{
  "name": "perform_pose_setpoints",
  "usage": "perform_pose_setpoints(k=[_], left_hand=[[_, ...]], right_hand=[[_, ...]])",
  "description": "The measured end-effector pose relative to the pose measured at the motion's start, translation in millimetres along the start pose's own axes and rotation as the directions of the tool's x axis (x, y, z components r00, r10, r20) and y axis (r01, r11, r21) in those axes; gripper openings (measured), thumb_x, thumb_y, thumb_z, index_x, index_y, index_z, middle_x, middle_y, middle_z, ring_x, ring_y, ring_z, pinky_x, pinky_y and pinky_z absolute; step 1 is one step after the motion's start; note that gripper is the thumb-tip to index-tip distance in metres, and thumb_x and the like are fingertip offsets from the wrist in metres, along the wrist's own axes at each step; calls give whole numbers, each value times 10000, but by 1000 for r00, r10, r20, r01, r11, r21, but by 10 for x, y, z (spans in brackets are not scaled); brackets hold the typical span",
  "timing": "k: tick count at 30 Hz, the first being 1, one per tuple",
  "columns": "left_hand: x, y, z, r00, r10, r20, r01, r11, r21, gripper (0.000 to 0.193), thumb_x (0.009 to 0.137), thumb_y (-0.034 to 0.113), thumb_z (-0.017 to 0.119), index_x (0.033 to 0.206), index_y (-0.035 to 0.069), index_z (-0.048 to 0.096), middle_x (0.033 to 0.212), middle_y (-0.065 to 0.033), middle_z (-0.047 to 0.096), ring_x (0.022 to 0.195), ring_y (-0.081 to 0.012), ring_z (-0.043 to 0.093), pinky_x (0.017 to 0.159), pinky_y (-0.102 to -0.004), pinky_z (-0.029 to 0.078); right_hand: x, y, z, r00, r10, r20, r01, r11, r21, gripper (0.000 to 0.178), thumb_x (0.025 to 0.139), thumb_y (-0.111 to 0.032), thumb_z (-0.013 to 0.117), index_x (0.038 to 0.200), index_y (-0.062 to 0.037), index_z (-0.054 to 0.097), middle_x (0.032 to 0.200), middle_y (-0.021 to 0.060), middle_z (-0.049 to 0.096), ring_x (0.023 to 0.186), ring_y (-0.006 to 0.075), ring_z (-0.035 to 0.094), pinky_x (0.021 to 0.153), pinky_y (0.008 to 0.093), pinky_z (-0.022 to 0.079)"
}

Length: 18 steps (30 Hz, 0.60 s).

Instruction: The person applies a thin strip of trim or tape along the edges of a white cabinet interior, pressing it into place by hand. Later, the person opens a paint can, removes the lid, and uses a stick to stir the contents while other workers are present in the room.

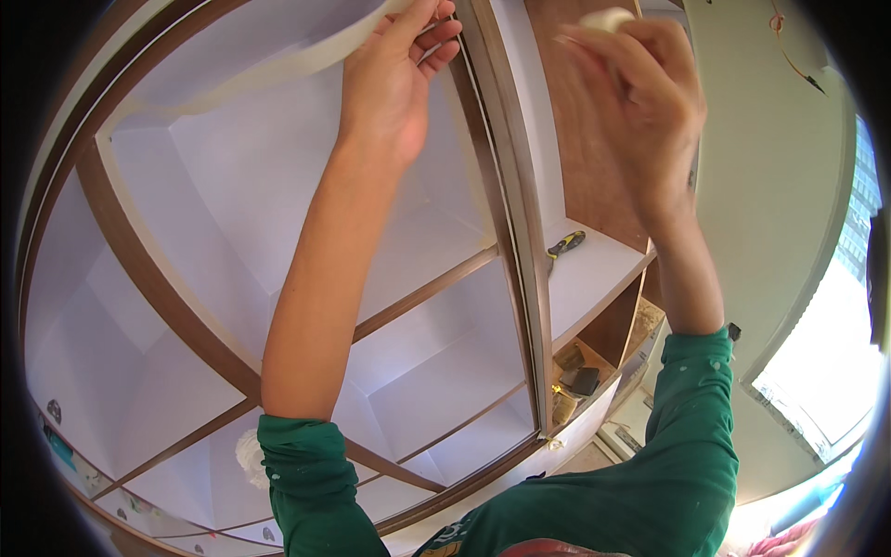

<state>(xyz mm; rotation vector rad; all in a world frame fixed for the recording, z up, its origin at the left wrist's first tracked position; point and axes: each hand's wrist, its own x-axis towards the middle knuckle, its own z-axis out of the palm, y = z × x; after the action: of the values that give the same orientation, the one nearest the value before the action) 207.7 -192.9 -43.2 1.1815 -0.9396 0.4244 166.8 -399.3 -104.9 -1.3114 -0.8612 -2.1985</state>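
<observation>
A yellow-black tool [566,244] lies on the white shelf [594,280], dark and tan items [584,382] in the brown compartment [614,327] below.

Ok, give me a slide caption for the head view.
Left hand pinching a pale strip before a brown-edged cabinet; right hand raised, blurred; tool on the shelf.

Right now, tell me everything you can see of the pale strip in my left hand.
The pale strip is long, narrow and cream-white, with a matte, papery look like masking tape. The left hand holds it with thumb and fingers near the picture's top edge. From there it runs leftward in a loose curve in front of the white-lined cabinet, looking fainter and blurred farther out. Whether its far end touches the brown frame is unclear.
</observation>
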Motion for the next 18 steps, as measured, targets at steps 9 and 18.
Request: perform_pose_setpoints(k=[9, 18], left_hand=[[-137, -55, -140, 985, -84, 149, 96, 992, -77, 189, 966, 193, 672, 1118, 81, 666, 1266, -83, 639, 1185, -214, 576, 968, -338, 460], [-320, 18, -121, 969, -61, 241, 89, 990, -105, 177, 992, 211, 641, 1147, 130, 667, 1251, -30, 640, 1126, -150, 611, 897, -291, 495]], right_hand=[[-2215, 846, 42, 571, 432, 698, -457, 874, -167, 73, 875, -91, 704, 938, -58, 718, 1057, 129, 580, 872, 358, 661, 773, 468, 538], [-3344, 639, -10, 381, 344, 858, -477, 868, -136, 290, 872, -133, 693, 1159, -92, 695, 1043, 140, 565, 895, 350, 638, 789, 453, 524]])
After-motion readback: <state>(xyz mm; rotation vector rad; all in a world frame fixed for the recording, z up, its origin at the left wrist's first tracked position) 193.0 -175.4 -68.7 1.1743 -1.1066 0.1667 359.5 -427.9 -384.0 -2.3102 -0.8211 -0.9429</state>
